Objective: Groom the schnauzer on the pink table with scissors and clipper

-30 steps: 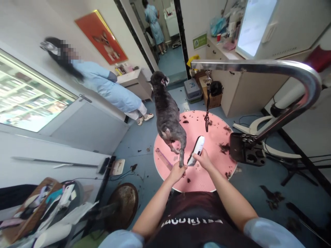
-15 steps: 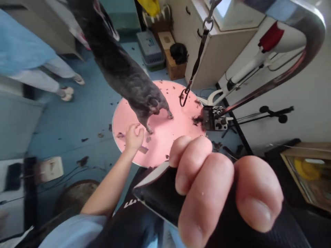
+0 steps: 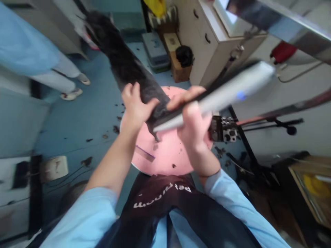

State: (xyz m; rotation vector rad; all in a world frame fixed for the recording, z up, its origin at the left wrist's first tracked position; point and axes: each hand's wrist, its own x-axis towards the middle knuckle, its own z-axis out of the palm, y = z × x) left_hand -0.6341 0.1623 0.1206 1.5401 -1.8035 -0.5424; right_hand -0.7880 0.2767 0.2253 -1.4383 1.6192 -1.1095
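A dark, short-coated dog (image 3: 129, 62) stands on a round pink grooming table (image 3: 165, 155), its rear toward me. My left hand (image 3: 136, 106) lies on its hindquarters with thumb and fingers spread apart. In my right hand (image 3: 193, 120) is a hair clipper (image 3: 230, 89), white and black with a blue light, blurred by motion. The clipper's narrow front end points down-left, close to the dog's rear; whether it touches the coat I cannot tell. A thin purple-edged comb (image 3: 145, 153) lies flat on the table near my left forearm.
A metal grooming arm (image 3: 279, 27) crosses the upper right, its clamp (image 3: 223, 129) at the table's right edge. A co-worker in blue (image 3: 26, 41) stands at left. A grey pet carrier (image 3: 155, 50) and boxes sit behind. Hair clumps (image 3: 86, 161) dot the floor.
My right hand, earlier close to the camera, has moved down to the dog's rear with the clipper. My left hand has moved up from beside the hind leg onto the hindquarters.
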